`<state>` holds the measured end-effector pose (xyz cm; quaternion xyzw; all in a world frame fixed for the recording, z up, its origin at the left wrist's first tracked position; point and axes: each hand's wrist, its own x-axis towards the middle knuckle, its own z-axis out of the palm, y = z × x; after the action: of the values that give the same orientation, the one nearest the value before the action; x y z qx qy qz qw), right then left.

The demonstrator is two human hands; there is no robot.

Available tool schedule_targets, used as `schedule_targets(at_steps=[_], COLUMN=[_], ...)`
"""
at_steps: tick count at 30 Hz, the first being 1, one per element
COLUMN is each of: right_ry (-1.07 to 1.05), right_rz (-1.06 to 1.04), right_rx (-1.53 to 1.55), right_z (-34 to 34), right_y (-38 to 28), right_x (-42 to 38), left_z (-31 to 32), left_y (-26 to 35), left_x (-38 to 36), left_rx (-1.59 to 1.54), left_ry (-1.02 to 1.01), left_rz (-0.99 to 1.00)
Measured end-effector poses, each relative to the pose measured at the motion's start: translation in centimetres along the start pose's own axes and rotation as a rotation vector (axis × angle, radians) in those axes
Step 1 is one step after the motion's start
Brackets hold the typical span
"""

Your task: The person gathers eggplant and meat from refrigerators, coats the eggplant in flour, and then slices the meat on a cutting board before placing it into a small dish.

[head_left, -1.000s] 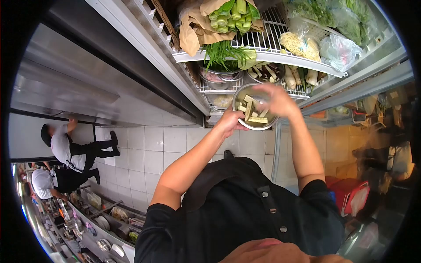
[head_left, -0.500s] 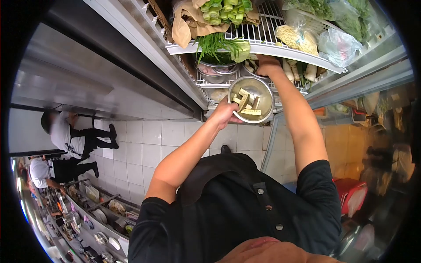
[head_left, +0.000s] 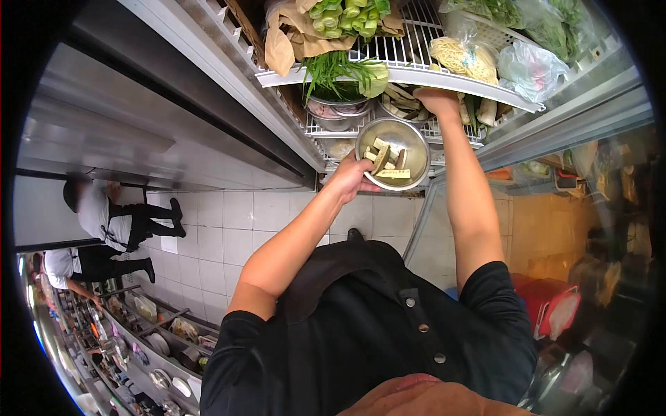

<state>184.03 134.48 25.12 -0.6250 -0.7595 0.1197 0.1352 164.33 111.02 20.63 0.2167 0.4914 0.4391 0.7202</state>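
Left hand: [head_left: 349, 179] near the middle of the frame, its grip closed on the near-left rim of the bowl, thumb over the edge and fingers beneath.
Bowl: [head_left: 413, 140] metal, just above centre, apart from the floor; cut vegetable pieces [head_left: 381, 159] lie loose inside.
Right hand: [head_left: 440, 102] upper centre, reaching in beneath the upper shelf [head_left: 423, 75]; its fingertips are partly hidden, so how far its grip is open, and whether it has hold of anything, I cannot tell.
Container: [head_left: 409, 118] just beyond the bowl, on the lower shelf, with more cut pieces in it, beside the right hand.
Pot: [head_left: 336, 124] left of the container, beneath overhanging greens [head_left: 331, 75].
Good handling: the bowl seems best held level and near the container, so loose pieces have little distance to fall; the right wrist should stay low, clear of the shelf edge.
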Motion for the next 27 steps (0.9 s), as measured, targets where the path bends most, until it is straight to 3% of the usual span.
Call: schedule_targets(at_steps=[1,3,5,7,9,13,15,16,19,22,24,27], right_ry=[-0.005,-0.214,0.082,0.025,0.047,-0.138,0.054,0.021,0.006,-0.154,-0.451,-0.452], right_rz=[-0.003,0.245,0.021,0.094,-0.133,-0.261,-0.246,-0.123,-0.119,-0.238,-0.108,-0.192], right_rx=[-0.006,0.462,0.773,0.725,0.482,0.417,0.443,0.493,0.229,-0.027,-0.260,-0.230], right_z=[-0.6,-1.5,-1.1,-2.7,-1.6,-1.7,-1.4,-1.4,1.2,3.7,3.9,3.7], right_y=[0.2,0.7,-0.6,-4.7,-5.7,-4.0,-2.6,-2.0,-0.8,-1.2,-2.8,-2.4], right_x=[-0.7,-3.3,-8.2,-13.7,-16.9,-16.4,-12.9,-10.1,-2.6,0.9,1.9,3.0], left_z=[-0.1,-0.2,-0.2,-0.3,-0.4,-0.5,-1.0,-2.0,-3.2,-3.8,-4.4,-4.2], left_y=[0.0,0.1,0.1,0.0,0.0,0.2,0.0,-0.3,-1.6,-2.9,-2.9,-2.0], left_x=[0.0,-0.1,-0.3,-0.3,-0.1,-0.7,-0.8,-0.1,0.0,-0.5,-0.7,-1.9], left_rx=[-0.008,0.002,-0.021,-0.034,-0.041,0.008,-0.035,-0.039,-0.001,-0.022,-0.062,0.002], left_ry=[0.001,-0.017,-0.017,-0.024,-0.029,-0.021,0.035,0.011,-0.001,-0.011,0.000,0.009], left_rz=[-0.001,0.004,0.002,-0.001,-0.012,0.033,0.038,0.008,-0.006,-0.025,-0.037,0.003])
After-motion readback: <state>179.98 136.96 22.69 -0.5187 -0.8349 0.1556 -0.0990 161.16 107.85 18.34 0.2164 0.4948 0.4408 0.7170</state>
